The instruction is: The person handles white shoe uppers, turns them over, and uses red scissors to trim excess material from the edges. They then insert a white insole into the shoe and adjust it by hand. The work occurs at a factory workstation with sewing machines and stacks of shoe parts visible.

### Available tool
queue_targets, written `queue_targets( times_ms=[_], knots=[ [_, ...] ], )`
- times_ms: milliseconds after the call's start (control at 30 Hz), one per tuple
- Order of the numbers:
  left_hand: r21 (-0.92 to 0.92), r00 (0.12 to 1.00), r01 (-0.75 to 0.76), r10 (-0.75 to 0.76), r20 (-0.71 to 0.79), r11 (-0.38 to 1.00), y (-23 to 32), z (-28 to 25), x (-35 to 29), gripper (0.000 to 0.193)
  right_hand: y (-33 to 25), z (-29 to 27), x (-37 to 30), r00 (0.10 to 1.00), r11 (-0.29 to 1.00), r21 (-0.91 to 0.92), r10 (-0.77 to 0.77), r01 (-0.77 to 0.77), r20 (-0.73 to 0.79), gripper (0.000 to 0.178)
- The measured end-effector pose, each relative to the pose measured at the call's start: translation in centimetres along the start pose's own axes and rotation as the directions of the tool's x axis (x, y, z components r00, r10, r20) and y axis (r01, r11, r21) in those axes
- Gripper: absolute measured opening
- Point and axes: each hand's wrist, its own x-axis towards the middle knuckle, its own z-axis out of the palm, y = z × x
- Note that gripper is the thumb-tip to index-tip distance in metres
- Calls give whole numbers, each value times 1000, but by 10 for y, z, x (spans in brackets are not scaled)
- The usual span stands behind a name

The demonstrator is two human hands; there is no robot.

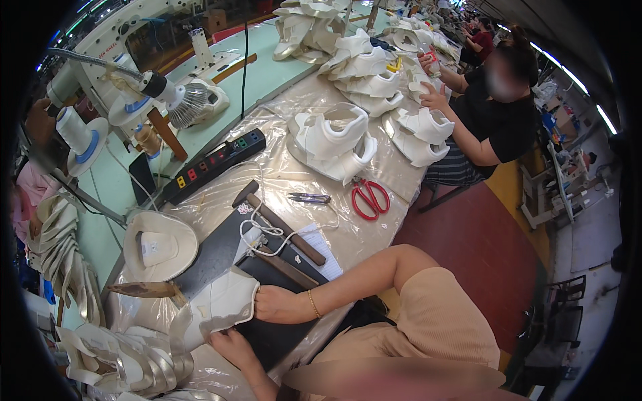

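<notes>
A white shoe upper (pixel 217 301) is held between my two hands above the black work board. My right hand (pixel 277 305), with a thin bracelet at the wrist, reaches into its opening, and the fingertips are hidden inside. Below it, my left hand (pixel 231 344) is closed on the upper's lower edge. A pointed wooden piece (pixel 144 289) sticks out beside the upper's far side. Close to my right hand lie a hammer (pixel 287 230) and a second wooden handle (pixel 287 269), with a white cord (pixel 271 230) looped over them.
Thread snips (pixel 309 198) and red-handled scissors (pixel 370 200) lie on the plastic-covered table. Stacked uppers (pixel 127 357) stand at the lower left, more (pixel 334 140) farther back. A power strip (pixel 221 164), lamp (pixel 184 100) and thread cones line the left. A co-worker (pixel 495 107) sits at right.
</notes>
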Motion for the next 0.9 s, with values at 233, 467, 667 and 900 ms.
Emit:
queue_targets(
  times_ms=[233,467,667,900],
  knots=[
    [-147,979,135,-110,169,980,3,-1,9,23,-1,0,0,998,1000,-14,17,-18,-53,20],
    [-48,985,-47,54,165,998,-6,2,17,25,-1,-1,2,991,999,6,50,-49,-121,24],
    [-74,979,20,-4,204,997,2,2,35,24,1,-4,2,996,998,31,54,-52,-71,29],
    [52,966,-94,78,247,994,8,1,43,29,3,-6,9,986,978,197,96,-68,-135,28]
  ],
)
